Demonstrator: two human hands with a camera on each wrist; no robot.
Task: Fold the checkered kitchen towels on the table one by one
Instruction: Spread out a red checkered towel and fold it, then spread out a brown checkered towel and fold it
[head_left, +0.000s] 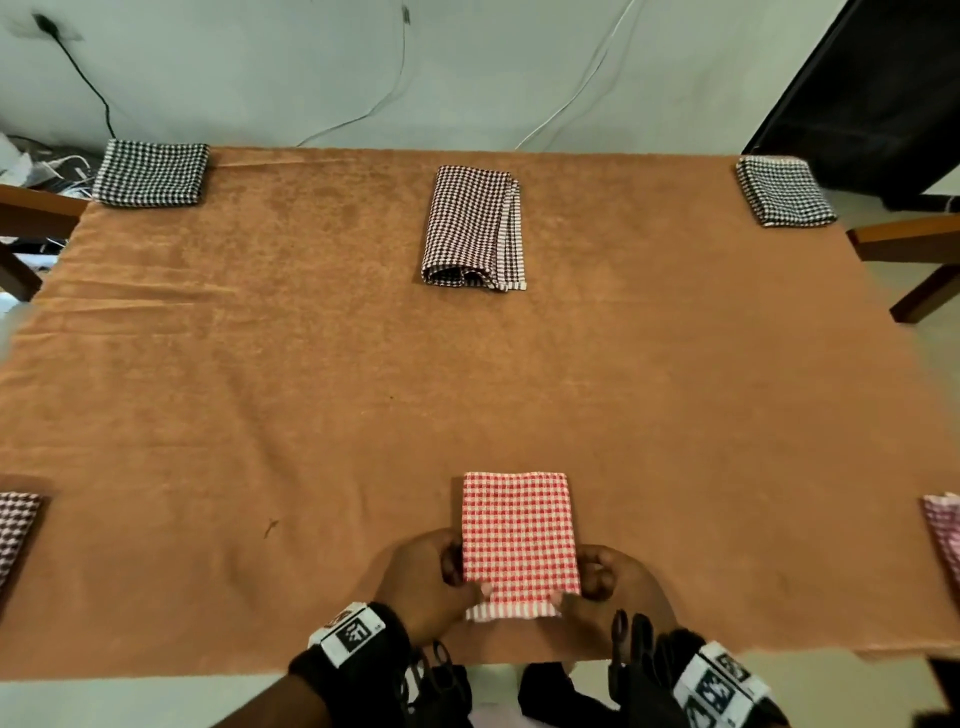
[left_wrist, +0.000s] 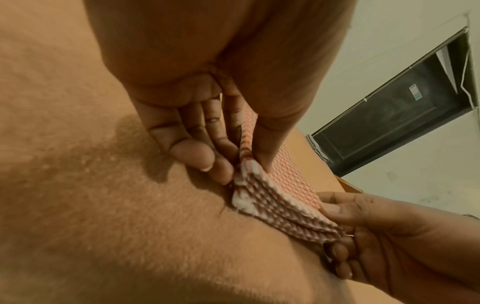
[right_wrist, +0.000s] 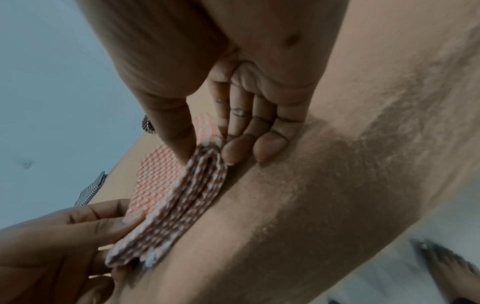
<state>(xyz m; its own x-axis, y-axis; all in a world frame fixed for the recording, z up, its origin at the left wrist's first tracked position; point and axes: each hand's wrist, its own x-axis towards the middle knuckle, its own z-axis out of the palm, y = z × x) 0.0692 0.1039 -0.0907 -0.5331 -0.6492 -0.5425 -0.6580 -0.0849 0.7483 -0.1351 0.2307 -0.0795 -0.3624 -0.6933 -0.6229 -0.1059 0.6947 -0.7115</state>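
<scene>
Now, view by view:

Head view, red towel: the red-and-white checkered towel (head_left: 519, 540) lies folded into a narrow rectangle at the near middle of the surface (head_left: 260, 389), which is covered in an orange-brown cloth.
Head view, hands: the left hand (head_left: 431, 582) pinches the towel's near left corner, thumb on top; the right hand (head_left: 608, 587) pinches the near right corner the same way.
Head view, other towels: a dark checkered towel (head_left: 474, 227) lies folded at the far middle, a black checkered towel (head_left: 150, 173) at the far left corner, another black checkered one (head_left: 784, 191) at the far right corner. Two more show partly at the near left edge (head_left: 15, 530) and near right edge (head_left: 945, 530).

Left wrist view: the left hand's thumb (left_wrist: 270, 127) presses on top of the towel's layered edge (left_wrist: 272, 205) with curled fingers (left_wrist: 197, 154) beneath; the right hand (left_wrist: 389, 236) grips the other end.

Right wrist view: the right hand's thumb (right_wrist: 171, 127) sits on the stacked layers (right_wrist: 182, 195), fingers (right_wrist: 259, 144) curled alongside and under; the left hand (right_wrist: 64, 236) holds the opposite corner.
</scene>
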